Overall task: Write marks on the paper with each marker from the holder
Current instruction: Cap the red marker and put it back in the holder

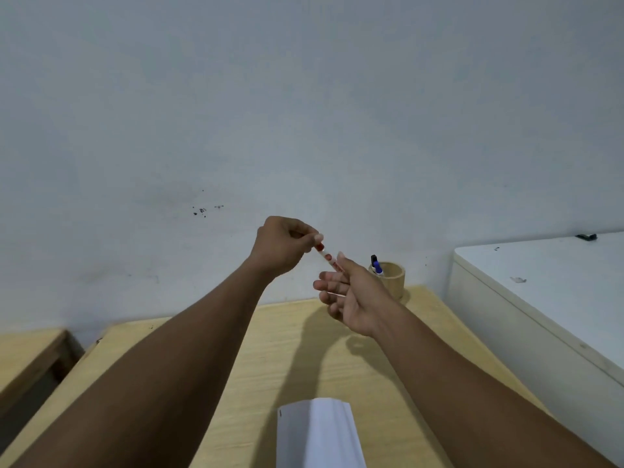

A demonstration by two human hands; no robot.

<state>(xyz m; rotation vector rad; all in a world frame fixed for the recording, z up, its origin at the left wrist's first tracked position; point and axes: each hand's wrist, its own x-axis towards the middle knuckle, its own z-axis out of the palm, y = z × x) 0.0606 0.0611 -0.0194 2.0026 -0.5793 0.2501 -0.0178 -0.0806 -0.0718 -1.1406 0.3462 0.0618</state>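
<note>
Both my hands meet above the pale wooden table (337,359), sharing one slim white marker with a red cap (327,256). My left hand (282,244) pinches the capped end with fingertips closed; my right hand (351,298) holds the barrel by thumb, other fingers loosely spread. It looks light, rigid, smooth: best gripped mid-barrel. White paper (319,434) lies below; round wooden holder (391,278) stands behind, markers inside

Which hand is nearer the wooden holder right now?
Right. The right hand sits just left of the wooden holder, nearly overlapping it; the left hand is farther left, pinching the red marker.
</note>
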